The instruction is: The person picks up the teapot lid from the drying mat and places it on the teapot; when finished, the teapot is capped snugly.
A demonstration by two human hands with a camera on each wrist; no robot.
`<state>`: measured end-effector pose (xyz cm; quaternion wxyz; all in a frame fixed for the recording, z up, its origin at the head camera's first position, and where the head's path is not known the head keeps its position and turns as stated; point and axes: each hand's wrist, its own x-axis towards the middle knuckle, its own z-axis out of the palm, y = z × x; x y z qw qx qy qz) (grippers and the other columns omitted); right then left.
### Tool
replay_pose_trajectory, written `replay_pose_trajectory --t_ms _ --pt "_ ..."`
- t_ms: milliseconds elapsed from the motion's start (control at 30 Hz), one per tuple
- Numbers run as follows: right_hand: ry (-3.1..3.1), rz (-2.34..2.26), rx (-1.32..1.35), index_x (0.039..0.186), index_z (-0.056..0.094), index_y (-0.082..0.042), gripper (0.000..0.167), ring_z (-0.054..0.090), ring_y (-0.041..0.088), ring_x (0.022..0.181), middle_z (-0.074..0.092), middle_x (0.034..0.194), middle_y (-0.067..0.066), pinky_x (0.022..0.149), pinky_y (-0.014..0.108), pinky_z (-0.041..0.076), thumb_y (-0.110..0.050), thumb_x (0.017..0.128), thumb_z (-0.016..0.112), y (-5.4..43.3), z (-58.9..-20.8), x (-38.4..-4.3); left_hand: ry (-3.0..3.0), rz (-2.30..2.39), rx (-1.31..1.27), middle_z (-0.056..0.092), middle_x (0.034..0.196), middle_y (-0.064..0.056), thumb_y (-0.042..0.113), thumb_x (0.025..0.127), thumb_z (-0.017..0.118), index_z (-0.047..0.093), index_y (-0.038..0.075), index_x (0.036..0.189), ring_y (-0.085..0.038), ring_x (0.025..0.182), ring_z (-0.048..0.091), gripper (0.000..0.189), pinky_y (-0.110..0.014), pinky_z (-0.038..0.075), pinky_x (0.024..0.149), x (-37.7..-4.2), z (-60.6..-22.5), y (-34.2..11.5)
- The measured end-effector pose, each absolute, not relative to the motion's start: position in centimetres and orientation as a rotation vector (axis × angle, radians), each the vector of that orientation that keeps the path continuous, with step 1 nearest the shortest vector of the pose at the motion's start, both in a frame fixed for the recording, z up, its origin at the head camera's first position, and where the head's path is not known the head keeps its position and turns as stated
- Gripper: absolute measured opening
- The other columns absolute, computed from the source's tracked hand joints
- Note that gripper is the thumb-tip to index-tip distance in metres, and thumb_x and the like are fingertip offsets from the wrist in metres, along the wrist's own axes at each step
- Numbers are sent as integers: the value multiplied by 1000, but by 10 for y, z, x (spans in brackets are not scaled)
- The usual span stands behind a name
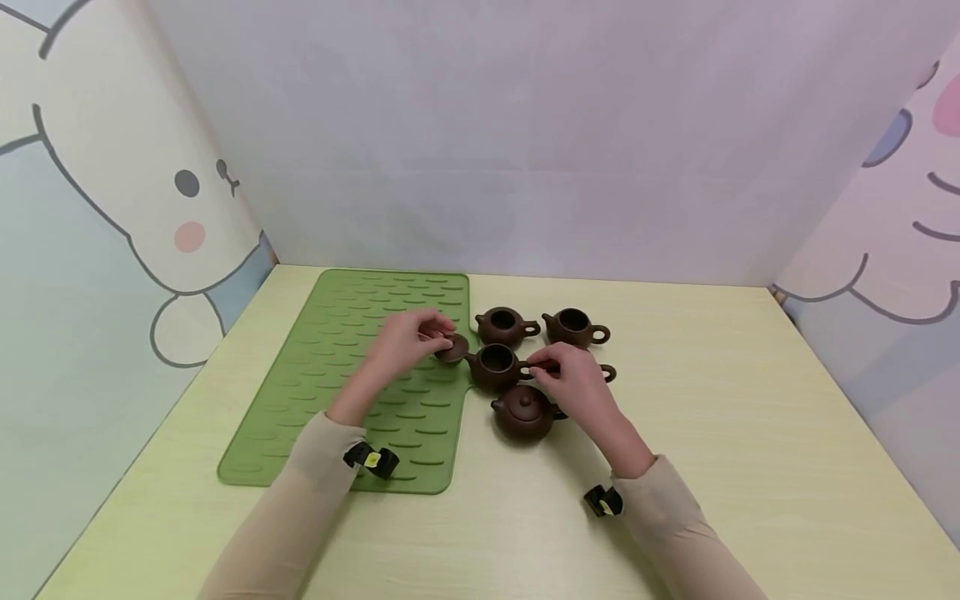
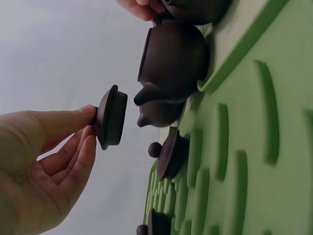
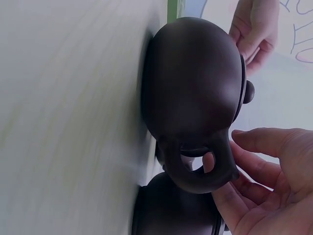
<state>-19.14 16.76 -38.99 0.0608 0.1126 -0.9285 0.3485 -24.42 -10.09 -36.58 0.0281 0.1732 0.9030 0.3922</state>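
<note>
My left hand pinches a dark brown teapot lid by its knob. The lid is held up off the green mat, just left of a lidless teapot, its underside turned toward that pot in the left wrist view. My right hand pinches this teapot's handle between thumb and fingers. Nearest me stands a teapot with its lid on; it fills the right wrist view and partly covers the right fingers there. Two more lids, one nearer and one farther, rest on the mat.
Two lidless teapots, one at back left and one at back right, stand farther off. Another pot's handle shows beyond my right hand. The green ridged mat covers the left of the pale table; a wall rises behind.
</note>
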Motion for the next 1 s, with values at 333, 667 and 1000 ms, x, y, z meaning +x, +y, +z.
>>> replay_pose_trajectory --t_ms 333,667,1000 --pt "-2811 1033 347 99 77 -9 11 68 21 90 73 101 8 80 39 57 -10 91 71 167 -389 -192 2734 1256 597 74 107 -8 13 91 73 72 9 109 -22 97 70 18 -33 59 85 -248 -364 -75" --pt "-2816 1024 340 99 77 -9 10 67 21 90 73 101 8 79 39 57 -10 91 71 167 -390 -192 2719 1280 649 74 104 -7 12 91 73 72 8 109 -19 94 69 19 -30 58 82 -249 -367 -57" --pt "-2824 1024 327 99 77 -9 10 68 22 91 72 101 8 80 39 58 -10 91 71 167 -390 -192 2688 1281 666 74 105 -7 13 91 74 71 8 108 -19 93 70 19 -28 58 82 -249 -372 -48"
